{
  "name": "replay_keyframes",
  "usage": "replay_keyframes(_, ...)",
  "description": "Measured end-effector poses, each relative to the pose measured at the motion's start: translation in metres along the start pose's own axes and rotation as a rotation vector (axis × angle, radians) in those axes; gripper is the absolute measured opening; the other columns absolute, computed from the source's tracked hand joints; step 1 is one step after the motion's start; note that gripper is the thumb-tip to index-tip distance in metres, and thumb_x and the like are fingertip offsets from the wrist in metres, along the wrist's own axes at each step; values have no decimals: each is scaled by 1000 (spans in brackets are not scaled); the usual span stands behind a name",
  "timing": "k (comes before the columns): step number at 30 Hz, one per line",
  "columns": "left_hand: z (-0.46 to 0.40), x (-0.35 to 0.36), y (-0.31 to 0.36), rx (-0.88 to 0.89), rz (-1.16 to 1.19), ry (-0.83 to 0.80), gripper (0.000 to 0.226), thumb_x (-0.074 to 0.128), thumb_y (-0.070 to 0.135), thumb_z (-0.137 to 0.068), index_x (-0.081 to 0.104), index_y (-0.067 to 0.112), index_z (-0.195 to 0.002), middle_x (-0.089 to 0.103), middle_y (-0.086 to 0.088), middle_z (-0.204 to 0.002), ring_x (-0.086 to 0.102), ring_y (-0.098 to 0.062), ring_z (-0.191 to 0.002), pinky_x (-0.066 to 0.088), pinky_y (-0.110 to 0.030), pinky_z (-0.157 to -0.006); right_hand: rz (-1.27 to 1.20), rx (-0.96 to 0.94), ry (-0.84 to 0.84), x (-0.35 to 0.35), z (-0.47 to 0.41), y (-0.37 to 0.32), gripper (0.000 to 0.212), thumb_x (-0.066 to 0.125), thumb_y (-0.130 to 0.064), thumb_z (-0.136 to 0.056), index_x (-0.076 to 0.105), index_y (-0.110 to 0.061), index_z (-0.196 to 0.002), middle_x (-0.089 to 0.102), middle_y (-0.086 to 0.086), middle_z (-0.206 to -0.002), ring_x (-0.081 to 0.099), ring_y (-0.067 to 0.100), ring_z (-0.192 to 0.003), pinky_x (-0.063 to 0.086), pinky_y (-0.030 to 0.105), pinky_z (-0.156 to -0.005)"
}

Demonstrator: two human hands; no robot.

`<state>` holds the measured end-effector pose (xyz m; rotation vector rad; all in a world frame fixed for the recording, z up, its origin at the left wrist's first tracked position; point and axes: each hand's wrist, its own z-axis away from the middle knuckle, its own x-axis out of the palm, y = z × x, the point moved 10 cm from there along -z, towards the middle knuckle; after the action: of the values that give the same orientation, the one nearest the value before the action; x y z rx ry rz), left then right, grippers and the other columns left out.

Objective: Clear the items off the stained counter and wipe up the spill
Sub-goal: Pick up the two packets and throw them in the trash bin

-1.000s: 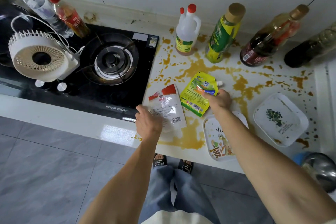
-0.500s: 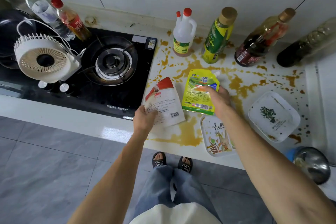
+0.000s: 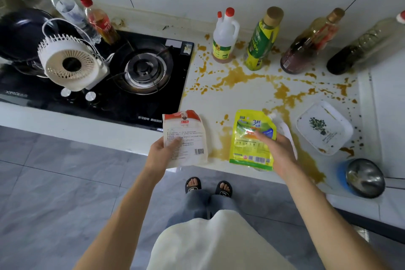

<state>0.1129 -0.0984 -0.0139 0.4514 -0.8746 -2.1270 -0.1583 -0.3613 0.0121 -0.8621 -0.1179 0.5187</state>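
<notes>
My left hand grips a white packet with a red top, held up over the counter's front edge. My right hand holds a yellow-green spouted pouch lifted above the counter. Brown sauce spill spreads across the white counter, with a puddle near the front edge. A small patterned tray lies mostly hidden behind my right hand and the pouch. A white square dish sits to the right.
Along the back wall stand a white twin-cap bottle, a green bottle, a dark sauce bottle and a dark glass bottle. A black gas hob with a white fan is left. A steel bowl sits at the right front.
Both hands have lifted their packets off the stained counter and drawn them back toward me. The spot where they lay now shows bare spill.
</notes>
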Motion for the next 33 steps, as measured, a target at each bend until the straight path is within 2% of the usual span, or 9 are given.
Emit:
replay_keyframes(3,11,-14,-15,-14,-37,-18,21,80,22,-93,76,13,-111,82,-4,-104,80,-28,-93,65,-40,-77,49,36,20,-8,19,30,31,88,-40,-76,81,-29,-105,81,0,-102,77,25,-98,60,46,-91)
replay_keyframes(7,23,-41,-31,-30,-95,23,10,81,17,-92,78,13,-100,83,2,-94,80,-23,-84,61,-25,-61,144,9,74,-19,37,51,24,86,-34,-80,81,-25,-102,81,-2,-96,78,23,-94,59,41,-88)
replay_keyframes(11,35,-76,-49,-19,-108,93,10,77,13,-95,79,9,-104,83,-4,-99,80,-26,-86,63,-31,-67,277,-38,19,-18,44,54,26,85,-33,-83,79,-21,-105,81,-3,-94,78,18,-89,57,33,-77)
replay_keyframes(15,54,-112,-82,-50,-156,215,16,74,13,-98,75,7,-113,79,-7,-109,77,-28,-89,62,-40,-74,456,-83,-98,3,40,51,19,83,-37,-84,79,-29,-101,81,-6,-91,78,16,-85,59,36,-78)
replay_keyframes(19,91,-150,-135,-114,-209,375,4,71,13,-99,71,15,-102,76,-6,-106,71,-7,-73,52,-15,-52,624,-144,-240,47,31,43,18,82,-39,-84,78,-36,-101,80,-10,-90,77,17,-88,60,43,-87)
replay_keyframes(24,148,-189,-227,-261,-273,500,20,71,11,-98,72,2,-116,78,-16,-112,73,-30,-89,56,-37,-76,865,-239,-402,124,28,40,20,83,-40,-80,78,-32,-97,78,-14,-84,74,12,-85,59,39,-85)
replay_keyframes(27,195,-205,-284,-368,-215,573,24,72,12,-98,72,3,-120,77,-14,-113,74,-36,-98,60,-51,-89,984,-311,-524,188,43,44,14,84,-38,-79,77,-34,-91,76,-21,-79,71,3,-79,55,29,-72)
replay_keyframes(29,223,-210,-315,-394,-181,609,21,71,11,-97,74,4,-117,78,-14,-112,74,-34,-96,60,-50,-88,1045,-363,-609,232,62,49,12,83,-40,-79,75,-36,-88,74,-24,-77,67,-5,-74,49,25,-65)
replay_keyframes(33,271,-215,-369,-470,-85,681,20,69,9,-97,74,7,-116,79,-14,-112,74,-34,-96,59,-43,-85,1124,-421,-745,312,101,66,12,82,-38,-81,75,-33,-90,74,-23,-77,67,-3,-73,48,23,-63)
